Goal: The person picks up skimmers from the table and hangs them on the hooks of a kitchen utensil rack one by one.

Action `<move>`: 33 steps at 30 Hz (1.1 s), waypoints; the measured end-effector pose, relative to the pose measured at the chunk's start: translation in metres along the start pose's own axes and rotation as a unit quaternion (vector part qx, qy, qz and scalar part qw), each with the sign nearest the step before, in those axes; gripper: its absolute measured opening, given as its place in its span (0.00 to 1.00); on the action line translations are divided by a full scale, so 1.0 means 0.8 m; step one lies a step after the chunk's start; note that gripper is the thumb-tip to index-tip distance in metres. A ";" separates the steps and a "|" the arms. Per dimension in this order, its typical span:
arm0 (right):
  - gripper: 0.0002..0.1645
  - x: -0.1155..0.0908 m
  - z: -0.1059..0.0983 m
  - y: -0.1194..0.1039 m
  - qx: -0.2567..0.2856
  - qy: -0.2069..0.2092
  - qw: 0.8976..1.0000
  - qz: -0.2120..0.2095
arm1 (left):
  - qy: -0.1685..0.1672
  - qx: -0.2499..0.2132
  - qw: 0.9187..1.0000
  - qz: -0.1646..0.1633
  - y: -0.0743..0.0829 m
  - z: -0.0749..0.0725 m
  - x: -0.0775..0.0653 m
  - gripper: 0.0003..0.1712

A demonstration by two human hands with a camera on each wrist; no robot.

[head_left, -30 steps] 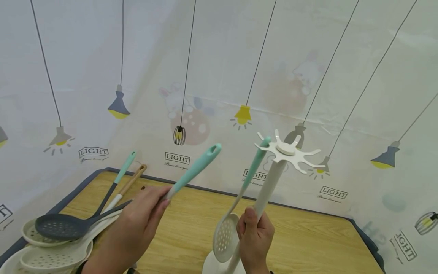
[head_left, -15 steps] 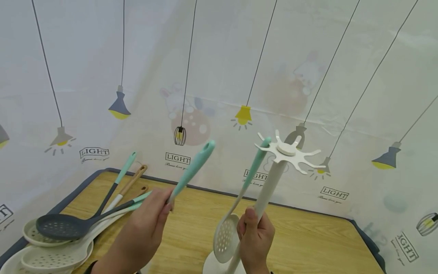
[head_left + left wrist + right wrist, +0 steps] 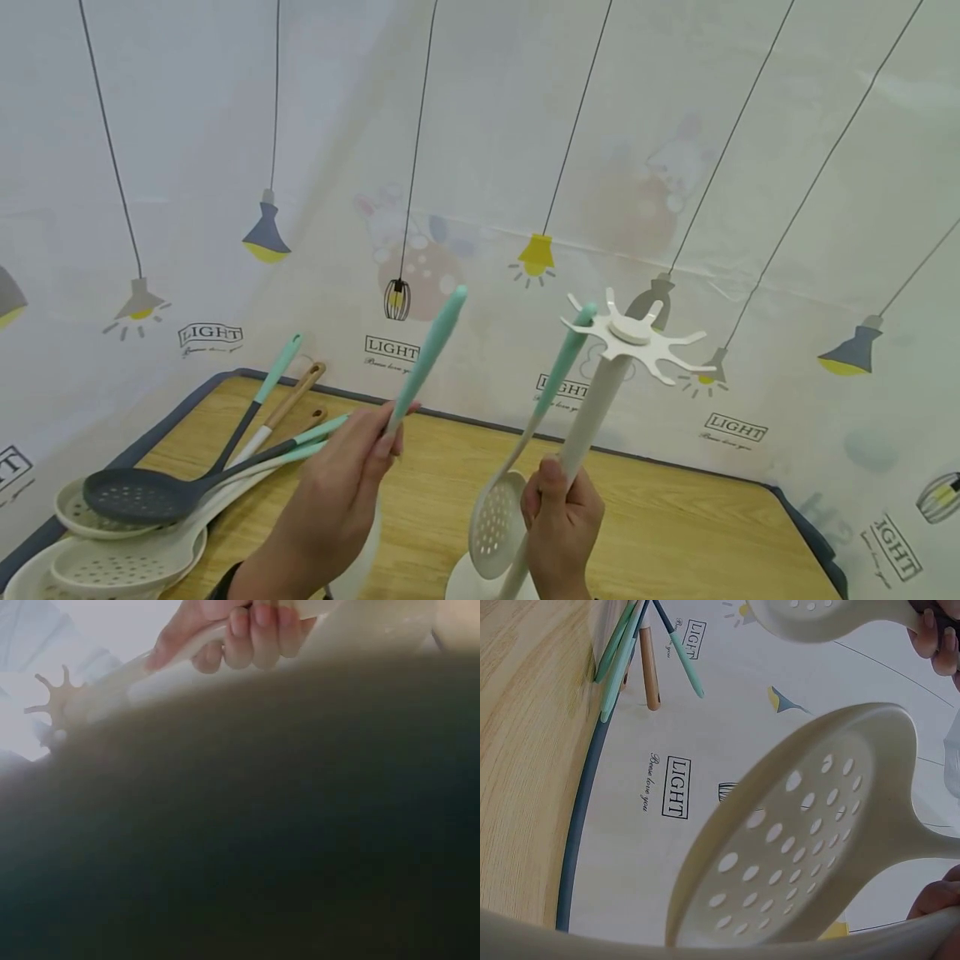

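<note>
My left hand (image 3: 333, 496) holds a slotted spoon by its stem, the mint handle (image 3: 429, 362) pointing up. Its pale perforated head (image 3: 817, 626) hangs below that hand, partly cut off in the right wrist view. My right hand (image 3: 562, 525) grips the pole of a white utensil stand (image 3: 596, 408) topped by a ring of hooks (image 3: 633, 333). Another pale slotted spoon (image 3: 498, 521) with a mint handle hangs at the left side of the stand, its handle end at one hook. The left wrist view is mostly dark, with the hooks in its upper left.
Several utensils lie piled at the table's left, among them a dark slotted spoon (image 3: 142, 496), a pale slotted spoon (image 3: 123, 567) and a wooden-handled utensil (image 3: 296, 396). The wood-look table (image 3: 675, 533) has a dark edge. Behind it hangs a lamp-print curtain (image 3: 480, 125).
My left hand has moved right, away from the pile, and the spoon's handle has turned more upright. The right hand and the stand have barely moved.
</note>
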State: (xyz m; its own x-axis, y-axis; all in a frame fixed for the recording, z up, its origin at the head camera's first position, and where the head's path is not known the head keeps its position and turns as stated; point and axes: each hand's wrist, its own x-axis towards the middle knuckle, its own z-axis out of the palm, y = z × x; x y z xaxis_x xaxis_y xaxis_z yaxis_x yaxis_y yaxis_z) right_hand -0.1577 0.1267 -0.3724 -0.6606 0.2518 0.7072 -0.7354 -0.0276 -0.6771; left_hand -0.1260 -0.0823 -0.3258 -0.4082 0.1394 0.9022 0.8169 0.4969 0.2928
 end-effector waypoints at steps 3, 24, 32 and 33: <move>0.24 0.000 0.000 0.000 0.002 -0.001 1.000 -0.001 | 0.008 -0.016 1.000 0.001 0.003 0.004 0.004 0.18; 0.23 0.000 -0.001 0.002 -0.005 -0.004 1.000 0.001 | -0.044 -0.036 0.998 -0.040 0.028 0.035 0.016 0.13; 0.21 0.000 -0.001 0.002 -0.001 -0.001 1.000 0.001 | -0.057 -0.048 0.996 -0.047 0.031 0.041 0.018 0.13; 0.21 -0.001 -0.002 0.003 -0.001 -0.001 1.000 0.002 | -0.060 -0.048 0.996 -0.052 0.031 0.042 0.018 0.13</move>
State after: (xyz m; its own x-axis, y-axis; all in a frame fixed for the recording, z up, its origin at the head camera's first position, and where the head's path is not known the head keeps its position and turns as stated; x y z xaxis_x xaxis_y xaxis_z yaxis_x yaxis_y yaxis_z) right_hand -0.1587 0.1279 -0.3744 -0.6634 0.2494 0.7055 -0.7328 -0.0263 -0.6799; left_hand -0.1253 -0.0393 -0.3158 -0.5330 0.1961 0.8231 0.8011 0.4300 0.4163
